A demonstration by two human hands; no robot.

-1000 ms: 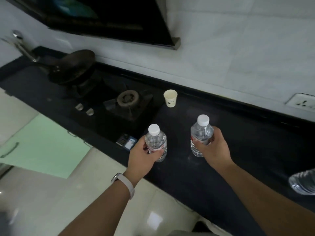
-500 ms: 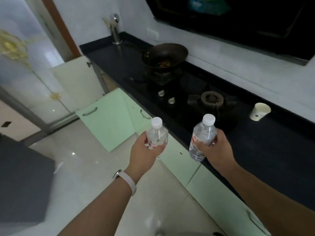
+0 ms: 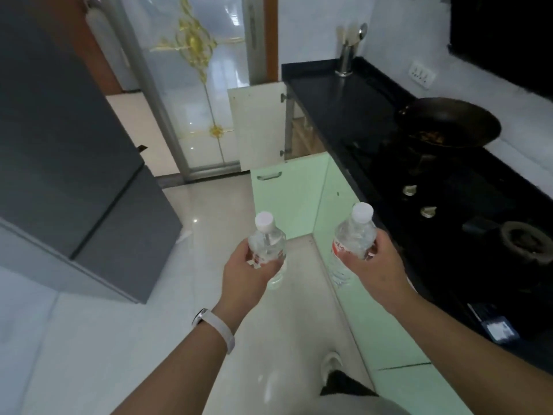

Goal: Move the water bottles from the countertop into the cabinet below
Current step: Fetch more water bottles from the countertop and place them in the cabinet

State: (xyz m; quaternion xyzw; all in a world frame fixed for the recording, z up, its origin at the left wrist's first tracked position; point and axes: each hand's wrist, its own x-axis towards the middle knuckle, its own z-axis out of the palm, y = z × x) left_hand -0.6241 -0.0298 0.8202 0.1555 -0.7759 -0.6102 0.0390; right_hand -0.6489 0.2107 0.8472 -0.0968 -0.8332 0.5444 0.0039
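Note:
My left hand grips a clear water bottle with a white cap, held upright over the floor. My right hand grips a second clear bottle with a red label, tilted slightly, just in front of the green cabinet fronts. A green cabinet door stands swung open ahead of both bottles. Beyond it a white cabinet door is also open. The black countertop runs along the right.
A black wok sits on the gas stove on the counter. A metal utensil holder stands at the far end. A dark grey fridge fills the left. A glass door is ahead across the glossy floor.
Both hands lifted the bottles off the counter and carried them left, out over the floor. My view has turned left along the kitchen toward the open cabinet doors.

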